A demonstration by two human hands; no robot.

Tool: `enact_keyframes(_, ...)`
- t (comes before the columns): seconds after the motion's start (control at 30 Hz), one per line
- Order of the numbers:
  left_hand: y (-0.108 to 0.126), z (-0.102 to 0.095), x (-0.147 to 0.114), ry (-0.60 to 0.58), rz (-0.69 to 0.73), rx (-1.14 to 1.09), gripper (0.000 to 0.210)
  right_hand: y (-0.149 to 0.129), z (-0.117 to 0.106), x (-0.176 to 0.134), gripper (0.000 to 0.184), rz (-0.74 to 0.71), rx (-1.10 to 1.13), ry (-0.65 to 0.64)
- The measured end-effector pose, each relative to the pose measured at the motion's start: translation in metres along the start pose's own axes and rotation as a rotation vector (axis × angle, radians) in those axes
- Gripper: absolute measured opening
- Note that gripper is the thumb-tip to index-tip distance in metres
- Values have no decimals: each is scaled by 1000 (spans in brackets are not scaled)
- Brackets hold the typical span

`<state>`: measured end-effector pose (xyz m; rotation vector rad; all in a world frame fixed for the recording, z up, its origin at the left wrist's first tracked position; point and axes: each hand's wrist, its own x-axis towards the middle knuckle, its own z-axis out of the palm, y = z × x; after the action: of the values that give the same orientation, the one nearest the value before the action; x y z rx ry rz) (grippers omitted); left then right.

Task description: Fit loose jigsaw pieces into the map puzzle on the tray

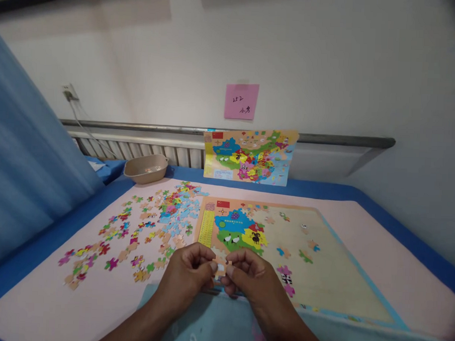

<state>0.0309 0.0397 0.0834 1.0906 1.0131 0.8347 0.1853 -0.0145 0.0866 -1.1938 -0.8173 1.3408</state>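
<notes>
Between both hands is a small orange puzzle piece (pixel 220 266) with a white patch. My left hand (pixel 192 269) pinches its left side and my right hand (pixel 248 271) pinches its right side. They hold it over the near left part of the puzzle board (pixel 343 274). On that board, a joined map section (pixel 231 228) in blue, green, yellow and orange fills the left side. Several loose pieces lie on its bare right part, and a pink piece group with a panda (pixel 286 279) lies right of my right hand.
Many loose puzzle pieces (pixel 136 232) spread over the pink sheet (pixel 39 303) on the left. A beige basin (pixel 145 170) stands at the back left. A reference map (pixel 250 159) leans against the wall rail (pixel 344 141). A blue curtain (pixel 30 148) hangs at left.
</notes>
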Motion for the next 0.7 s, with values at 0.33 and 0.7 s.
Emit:
enact_keyframes(0.33,0,2,-1,-8,16,-13,31,4,2,0,36,-40,-9,58)
enact_keyframes(0.7,1,2,-2,-49,10,19,29,4,5,2,39,8,-9,88)
